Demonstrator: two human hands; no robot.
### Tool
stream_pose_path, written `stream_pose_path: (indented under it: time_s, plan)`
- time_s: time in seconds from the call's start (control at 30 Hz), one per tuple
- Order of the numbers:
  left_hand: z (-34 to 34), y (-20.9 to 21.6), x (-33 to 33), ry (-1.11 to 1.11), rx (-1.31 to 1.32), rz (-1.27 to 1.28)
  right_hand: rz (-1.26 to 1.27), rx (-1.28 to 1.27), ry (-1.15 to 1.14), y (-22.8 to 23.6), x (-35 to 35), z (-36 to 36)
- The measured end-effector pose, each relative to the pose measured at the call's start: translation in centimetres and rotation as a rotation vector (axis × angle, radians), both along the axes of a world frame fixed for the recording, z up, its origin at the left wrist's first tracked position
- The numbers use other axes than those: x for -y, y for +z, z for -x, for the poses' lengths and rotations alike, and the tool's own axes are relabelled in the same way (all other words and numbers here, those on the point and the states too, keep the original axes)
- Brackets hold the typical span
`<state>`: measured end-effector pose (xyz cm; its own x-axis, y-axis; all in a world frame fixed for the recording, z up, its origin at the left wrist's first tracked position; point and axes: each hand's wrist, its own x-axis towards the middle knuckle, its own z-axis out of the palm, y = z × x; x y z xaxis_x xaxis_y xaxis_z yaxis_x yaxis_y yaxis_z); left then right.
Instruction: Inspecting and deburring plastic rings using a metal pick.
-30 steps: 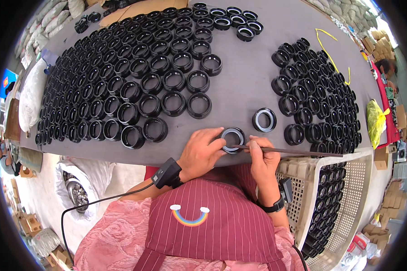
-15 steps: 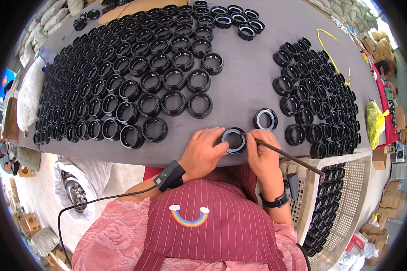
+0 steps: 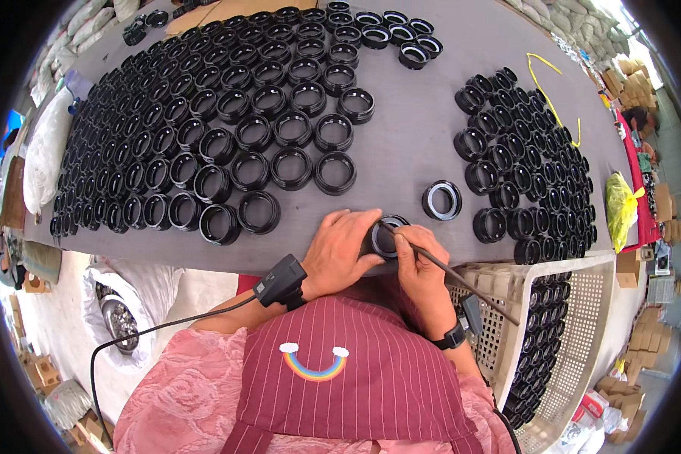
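Observation:
Near the front edge of the table, a black ring with a pale band inside lies between the thumb and fingers of my left hand, which grips its left side. In a pinch, my right hand holds a long thin dark stick. The tip of the stick reaches over the ring's upper rim; whether it touches is too small to tell. Just beyond my right hand, another black ring with a pale inner band rests by itself.
Many black rings stand in rows on the left of the grey table, with a second group on the right. Several pale-banded rings sit at the far side. A perforated crate holding rings stands below right. A yellow cord lies far right.
My right hand has moved slightly left and down, bringing the stick's tip across the ring's upper rim. My left hand still holds the ring, which has shifted a little left.

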<state>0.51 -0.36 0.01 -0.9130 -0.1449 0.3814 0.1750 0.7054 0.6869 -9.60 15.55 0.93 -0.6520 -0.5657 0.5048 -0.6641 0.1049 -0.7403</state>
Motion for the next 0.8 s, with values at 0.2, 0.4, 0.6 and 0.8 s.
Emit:
stream_pose_path:
  time_s: [0.2, 0.4, 0.6, 0.8]
  plan:
    - [0.8, 1.3, -1.1, 0.047, 0.030, 0.049, 0.011, 0.172, -0.079, -0.2, -0.3, -0.9]
    - [2.3, 1.2, -1.8, 0.037, 0.084, -0.093, 0.378, 0.403, -0.159, -2.0, -3.2, -1.1]
    - [4.9, 6.3, -2.3, -0.125, 0.231, 0.341, 0.361, 0.394, -0.201, -1.4, -7.4, -2.2]
    - [8.9, 4.0, -5.9, -0.186, 0.088, 0.306, 0.415, 0.491, -0.223, -2.5, -8.6, -1.8]
